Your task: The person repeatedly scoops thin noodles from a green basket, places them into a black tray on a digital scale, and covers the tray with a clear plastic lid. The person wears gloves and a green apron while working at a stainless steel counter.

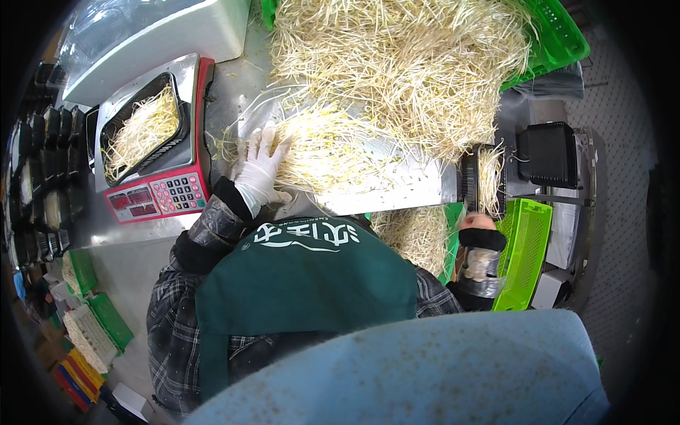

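Note:
My left hand, in a white glove, lies with spread fingers against the left end of a heap of bean sprouts on the metal tabletop. At the table's right edge, my right hand is at the near end of a black plastic tray and appears to grip its rim; the fingers are blurred. Some sprouts lie lengthwise in that tray. Left of my left hand, a red digital scale carries another black tray with sprouts in it.
A large sprout pile spills from a green crate. Stacked black trays stand at right, above a lime-green crate. A white foam box sits behind the scale; several packed trays are stacked far left.

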{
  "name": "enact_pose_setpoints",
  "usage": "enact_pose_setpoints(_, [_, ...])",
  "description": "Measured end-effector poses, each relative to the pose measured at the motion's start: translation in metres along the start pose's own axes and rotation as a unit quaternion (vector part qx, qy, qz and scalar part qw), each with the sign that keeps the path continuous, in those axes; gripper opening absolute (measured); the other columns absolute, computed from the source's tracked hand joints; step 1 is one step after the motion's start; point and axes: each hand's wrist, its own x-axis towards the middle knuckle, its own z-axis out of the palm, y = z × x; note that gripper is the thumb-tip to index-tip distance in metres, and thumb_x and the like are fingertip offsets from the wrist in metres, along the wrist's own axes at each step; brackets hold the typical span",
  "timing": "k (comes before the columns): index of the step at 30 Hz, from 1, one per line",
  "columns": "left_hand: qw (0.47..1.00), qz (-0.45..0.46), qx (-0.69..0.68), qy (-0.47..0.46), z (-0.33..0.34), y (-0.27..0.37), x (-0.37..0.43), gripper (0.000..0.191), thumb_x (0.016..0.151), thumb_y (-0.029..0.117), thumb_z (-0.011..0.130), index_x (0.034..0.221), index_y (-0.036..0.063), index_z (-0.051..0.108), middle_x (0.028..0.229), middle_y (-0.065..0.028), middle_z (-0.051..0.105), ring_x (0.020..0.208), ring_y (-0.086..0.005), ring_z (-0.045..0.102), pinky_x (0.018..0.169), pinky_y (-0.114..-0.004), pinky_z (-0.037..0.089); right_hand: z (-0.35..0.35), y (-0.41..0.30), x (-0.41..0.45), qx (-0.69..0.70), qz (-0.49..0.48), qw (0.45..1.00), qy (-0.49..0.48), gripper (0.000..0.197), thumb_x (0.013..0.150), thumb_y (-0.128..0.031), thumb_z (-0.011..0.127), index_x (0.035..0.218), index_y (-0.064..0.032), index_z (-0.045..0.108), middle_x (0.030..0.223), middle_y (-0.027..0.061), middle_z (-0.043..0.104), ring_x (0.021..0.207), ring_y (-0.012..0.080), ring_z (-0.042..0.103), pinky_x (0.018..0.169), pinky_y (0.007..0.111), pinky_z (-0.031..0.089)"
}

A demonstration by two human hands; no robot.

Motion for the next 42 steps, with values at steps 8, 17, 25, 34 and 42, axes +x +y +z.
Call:
enact_pose_setpoints(8, [0.993, 0.05, -0.095, 0.054, 0.001, -0.006, 0.033, 0.076, 0.059, 0.033, 0.074, 0.125, 0.016, 0.041, 0.112, -0.0103, 0.051, 0.104, -0.0291, 0.048, 0.088, -0.042, 0.038, 0.027, -0.198, 0.044, 0.221, -0.327, 0.877, 0.275, 0.051, 0.065, -0.011, 0.061, 0.114, -0.005, 0.05, 0.104, 0.0176, 0.056, 0.094, 0.034, 0.054, 0.084, 0.038, 0.043])
enact_pose_setpoints(17, [0.684, -0.024, -0.711, -0.164, -0.019, -0.053, 0.062, 0.027, 0.082, 0.015, 0.059, 0.104, -0.001, 0.058, 0.099, -0.0055, 0.06, 0.088, -0.0103, 0.053, 0.078, -0.024, 0.044, -0.008, -0.19, 0.114, 0.584, -0.207, 0.775, -0.126, 0.024, 0.08, -0.013, 0.061, 0.098, 0.0021, 0.06, 0.069, -0.0017, 0.059, 0.06, 0.0026, 0.051, 0.053, 0.02, 0.041])
enact_pose_setpoints(25, [0.757, 0.001, -0.653, -0.022, 0.007, -0.06, 0.061, 0.034, 0.079, 0.015, 0.062, 0.109, 0.0002, 0.054, 0.1, -0.007, 0.06, 0.087, -0.0124, 0.055, 0.077, -0.026, 0.045, -0.006, -0.167, 0.127, 0.643, -0.179, 0.738, -0.103, 0.026, 0.084, -0.014, 0.057, 0.104, 0.0027, 0.055, 0.077, 0.0015, 0.059, 0.063, 0.0073, 0.052, 0.056, 0.021, 0.042])
enact_pose_setpoints(34, [0.974, -0.092, -0.205, 0.037, -0.009, -0.007, 0.045, 0.069, 0.066, 0.012, 0.07, 0.127, 0.0071, 0.038, 0.116, -0.0152, 0.052, 0.107, -0.0271, 0.05, 0.091, -0.033, 0.039, -0.024, -0.25, 0.121, 0.119, -0.317, 0.93, 0.142, 0.057, 0.07, -0.028, 0.066, 0.121, -0.0136, 0.046, 0.11, 0.0125, 0.053, 0.101, 0.0282, 0.05, 0.088, 0.04, 0.038])
enact_pose_setpoints(42, [0.799, 0.052, -0.588, -0.114, -0.034, -0.035, 0.05, 0.06, 0.072, -0.004, 0.059, 0.127, -0.0004, 0.038, 0.123, -0.0119, 0.049, 0.113, -0.018, 0.045, 0.097, -0.028, 0.034, -0.057, -0.196, 0.11, 0.54, -0.301, 0.763, -0.186, 0.035, 0.077, -0.014, 0.062, 0.11, -0.0047, 0.057, 0.095, 0.01, 0.062, 0.089, 0.0184, 0.058, 0.075, 0.028, 0.046])
